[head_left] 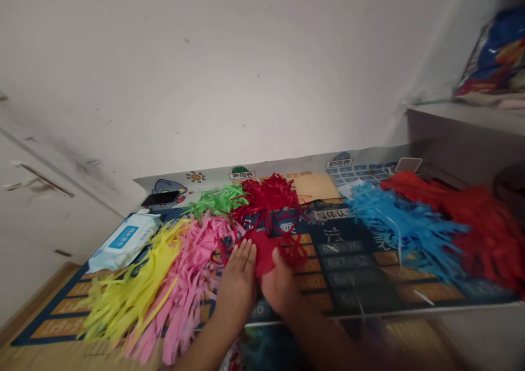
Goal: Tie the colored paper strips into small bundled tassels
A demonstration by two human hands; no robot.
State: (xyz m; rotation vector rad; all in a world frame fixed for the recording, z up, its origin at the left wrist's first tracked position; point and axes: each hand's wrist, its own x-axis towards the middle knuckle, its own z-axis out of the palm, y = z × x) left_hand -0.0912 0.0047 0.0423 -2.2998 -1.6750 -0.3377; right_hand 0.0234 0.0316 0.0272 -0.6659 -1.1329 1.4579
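Observation:
A dark red piece (pixel 263 252) with fringed strips lies on the printed mat near its front edge. My left hand (pixel 243 264) rests on its left side, fingers stretched out flat and close together. On its right side, my right hand (pixel 279 281) is closed, with the thumb raised over the red piece and its edge against the fingers; motion blurs this hand. Just behind, a bunch of crimson strips (pixel 273 193) spreads over the mat, with thin strands trailing toward my hands.
Green (pixel 219 200), pink (pixel 192 267) and yellow strips (pixel 143 278) lie at left, beside a wipes pack (pixel 126 240) and a black phone (pixel 159 198). Blue (pixel 406 226) and red strips (pixel 484 223) lie at right. Tan paper (pixel 315 187) is behind, before the wall.

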